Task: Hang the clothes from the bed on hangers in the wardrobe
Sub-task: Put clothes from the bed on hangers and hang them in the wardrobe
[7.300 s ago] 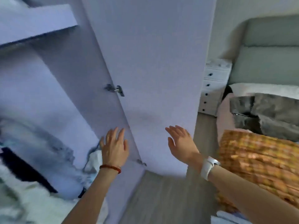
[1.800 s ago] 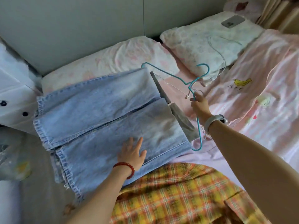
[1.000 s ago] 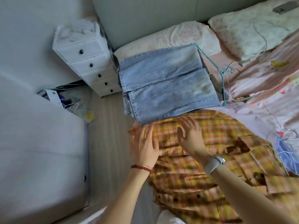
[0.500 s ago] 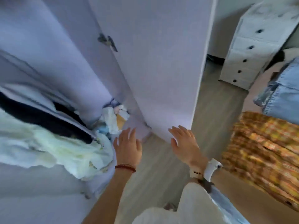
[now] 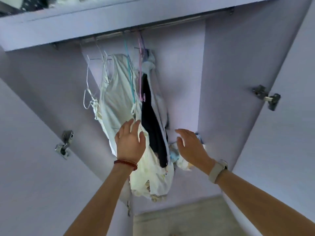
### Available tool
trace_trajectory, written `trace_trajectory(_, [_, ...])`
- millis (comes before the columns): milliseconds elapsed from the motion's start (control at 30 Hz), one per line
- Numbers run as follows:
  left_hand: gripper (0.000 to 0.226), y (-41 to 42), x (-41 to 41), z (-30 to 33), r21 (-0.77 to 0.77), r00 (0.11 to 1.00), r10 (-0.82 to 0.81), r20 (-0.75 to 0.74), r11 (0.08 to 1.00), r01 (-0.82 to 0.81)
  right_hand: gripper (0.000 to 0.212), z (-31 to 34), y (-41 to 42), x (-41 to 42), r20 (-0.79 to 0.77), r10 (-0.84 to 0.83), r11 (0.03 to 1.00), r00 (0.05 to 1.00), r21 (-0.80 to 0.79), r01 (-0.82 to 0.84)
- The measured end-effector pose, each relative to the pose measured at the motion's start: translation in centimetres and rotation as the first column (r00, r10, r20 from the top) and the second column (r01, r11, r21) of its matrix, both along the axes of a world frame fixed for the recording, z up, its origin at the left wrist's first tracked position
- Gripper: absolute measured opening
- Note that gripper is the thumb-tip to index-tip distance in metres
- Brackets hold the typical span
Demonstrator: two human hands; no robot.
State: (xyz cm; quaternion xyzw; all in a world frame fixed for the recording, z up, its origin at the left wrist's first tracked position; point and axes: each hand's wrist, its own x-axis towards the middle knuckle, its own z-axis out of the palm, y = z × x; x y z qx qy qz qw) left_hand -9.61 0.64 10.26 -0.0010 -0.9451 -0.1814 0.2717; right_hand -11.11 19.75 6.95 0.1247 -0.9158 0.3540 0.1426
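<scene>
Hands (image 5: 130, 142) near limp cloth (image 5: 117, 99), wire hangers (image 5: 140, 68).

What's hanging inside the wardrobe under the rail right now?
On the rail: empty white hangers, a white top, a black garment and pale fabric behind it. The clothes hide the wardrobe's bottom.
</scene>
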Motion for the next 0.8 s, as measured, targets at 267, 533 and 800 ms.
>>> trace_trajectory(267, [0.057,-0.8,-13.3,6.3,-0.189,0.997,-0.062,-0.046,0.981,0.052,0.027,9.5,-6.9,-18.6,0.046,0.002,0.934,0.999,-0.358,0.015])
trace_trajectory(533, [0.063,-3.3,-15.1,4.3,-0.051,0.996,-0.066,0.055,0.996,0.069,0.026,9.8,-9.8,-23.5,0.159,-0.095,0.995,0.983,0.021,0.093])
trace_trajectory(800, [0.062,-2.2,-15.2,4.0,-0.037,0.994,-0.038,0.1,0.998,0.042,0.027,11.5,-4.4,-22.8,-0.145,-0.336,0.911,0.931,-0.303,0.281])
